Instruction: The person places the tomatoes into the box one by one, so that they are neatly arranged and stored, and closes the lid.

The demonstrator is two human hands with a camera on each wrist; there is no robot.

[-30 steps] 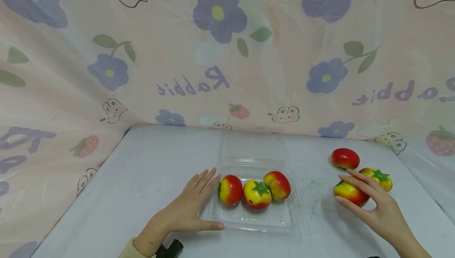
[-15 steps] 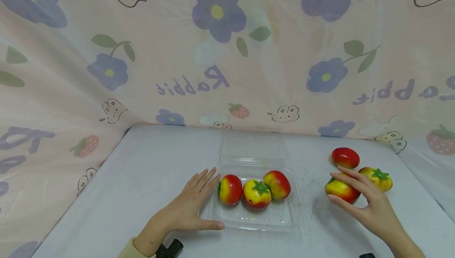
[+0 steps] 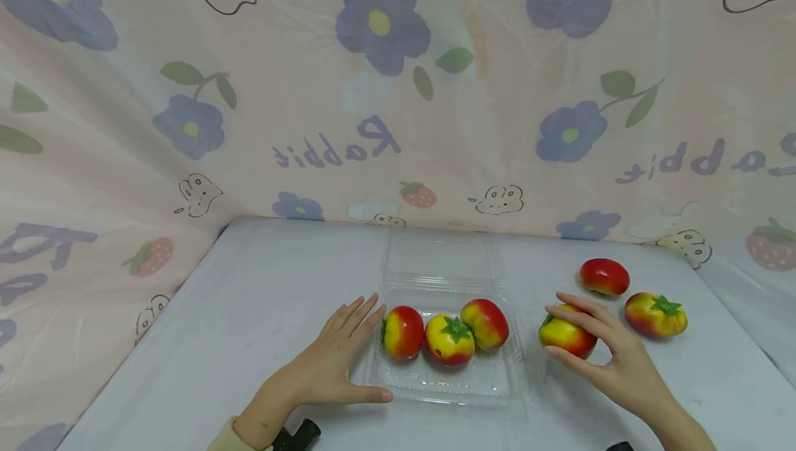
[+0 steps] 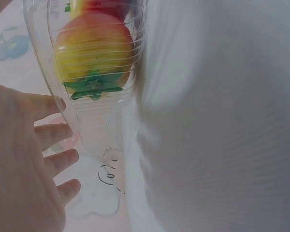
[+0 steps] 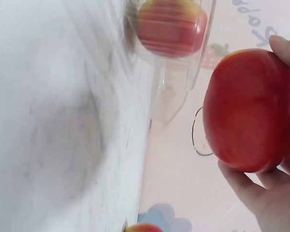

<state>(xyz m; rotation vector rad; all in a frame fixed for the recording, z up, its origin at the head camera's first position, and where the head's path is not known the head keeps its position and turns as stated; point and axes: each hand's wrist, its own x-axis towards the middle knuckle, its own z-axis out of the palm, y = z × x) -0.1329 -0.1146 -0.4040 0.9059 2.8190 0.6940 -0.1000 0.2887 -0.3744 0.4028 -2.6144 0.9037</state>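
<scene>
A clear plastic clamshell box stands with its lid folded back, holding three red-and-yellow tomatoes with green star-shaped calyxes. At the box's left side is my left hand, fingers spread straight and thumb along the front corner. The left wrist view shows its fingertips right at the clear wall. My right hand grips another tomato between thumb and fingers, just right of the box. In the right wrist view this tomato's smooth red underside is off the table.
Two more tomatoes lie at the right: a red one farther back and a ribbed yellow one nearer. The transparent lid lies toward the back of the white table. A flowered curtain hangs behind.
My right hand has carried its tomato leftward, away from the two at the right and closer to the box. The left hand and the box have stayed in place.
</scene>
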